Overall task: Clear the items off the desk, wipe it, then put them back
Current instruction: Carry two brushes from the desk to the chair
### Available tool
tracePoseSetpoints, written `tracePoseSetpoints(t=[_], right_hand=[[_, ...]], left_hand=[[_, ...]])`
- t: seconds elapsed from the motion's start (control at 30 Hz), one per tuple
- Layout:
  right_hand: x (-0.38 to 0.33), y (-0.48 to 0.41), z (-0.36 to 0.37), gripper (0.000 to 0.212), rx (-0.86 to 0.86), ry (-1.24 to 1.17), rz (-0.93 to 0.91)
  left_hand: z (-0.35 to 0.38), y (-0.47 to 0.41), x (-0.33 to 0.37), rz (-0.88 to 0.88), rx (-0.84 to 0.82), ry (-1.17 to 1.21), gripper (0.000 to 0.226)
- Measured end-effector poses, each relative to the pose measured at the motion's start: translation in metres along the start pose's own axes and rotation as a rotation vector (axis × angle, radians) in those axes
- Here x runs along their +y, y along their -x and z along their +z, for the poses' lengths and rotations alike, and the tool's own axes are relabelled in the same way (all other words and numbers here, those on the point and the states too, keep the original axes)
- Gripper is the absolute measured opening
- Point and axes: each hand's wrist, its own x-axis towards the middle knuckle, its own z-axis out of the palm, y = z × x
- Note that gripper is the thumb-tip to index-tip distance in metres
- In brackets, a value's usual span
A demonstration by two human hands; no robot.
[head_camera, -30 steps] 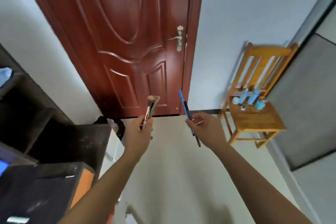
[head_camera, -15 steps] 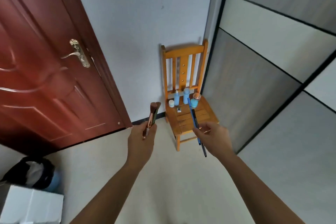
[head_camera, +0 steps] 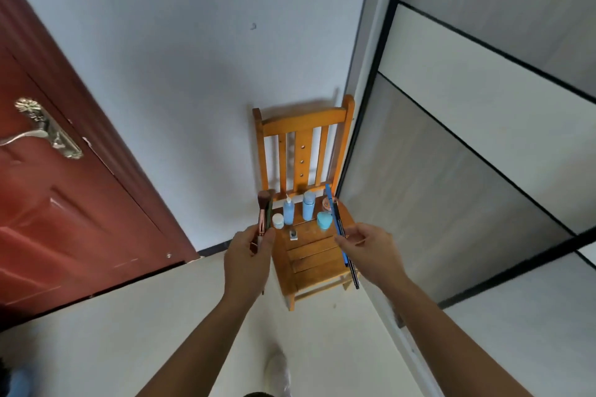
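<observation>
Left hand: the left hand (head_camera: pixel 248 258) is closed round the handles of two makeup brushes (head_camera: pixel 263 213), a rose-gold one with a brown tuft and a darker one pressed against it, both with bristles up.
Right hand: the right hand (head_camera: pixel 374 251) pinches a blue pen (head_camera: pixel 332 206) and a dark pen (head_camera: pixel 354 274) between thumb and fingers. The two lie side by side, and their tops tilt slightly towards the left.
Where the held items are: both pairs are in the air in front of a small wooden chair (head_camera: pixel 309 267), the brushes over its left edge and the pens over its right.
On the chair seat: at the back of the seat stand a blue nozzle bottle (head_camera: pixel 288 211) and a blue capped bottle (head_camera: pixel 308 206). A white jar (head_camera: pixel 278 221) stands just left of them and a teal jar (head_camera: pixel 323 222) just right. A small dark-and-white item (head_camera: pixel 293 234), too small to identify, sits in front of the nozzle bottle.
Setting: the chair backs onto a pale wall (head_camera: pixel 193 58), between a red-brown door (head_camera: pixel 48 203) with a brass handle (head_camera: pixel 42 129) and grey wardrobe panels (head_camera: pixel 483 145).
Below: a light shoe (head_camera: pixel 277 371) shows on the cream floor (head_camera: pixel 113 332) between the two forearms.
</observation>
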Motion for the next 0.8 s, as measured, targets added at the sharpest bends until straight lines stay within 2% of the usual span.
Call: tracePoseSetpoints(t=[0.3, 0.57, 0.8], right_hand=[[0.020, -0.116, -0.013, 0.023, -0.045, 0.023, -0.017], [0.053, -0.228, -0.029, 0.036, -0.218, 0.046, -0.067], [0.112, -0.293, 0.006, 0.025, -0.233, 0.031, -0.027]], left_hand=[[0.065, -0.099, 0.045, -0.078, 0.026, -0.007, 0.020], [0.140, -0.125, 0.062, -0.217, 0.148, 0.025, 0.025], [0.198, -0.178, 0.027, -0.283, 0.095, 0.002, 0.025]])
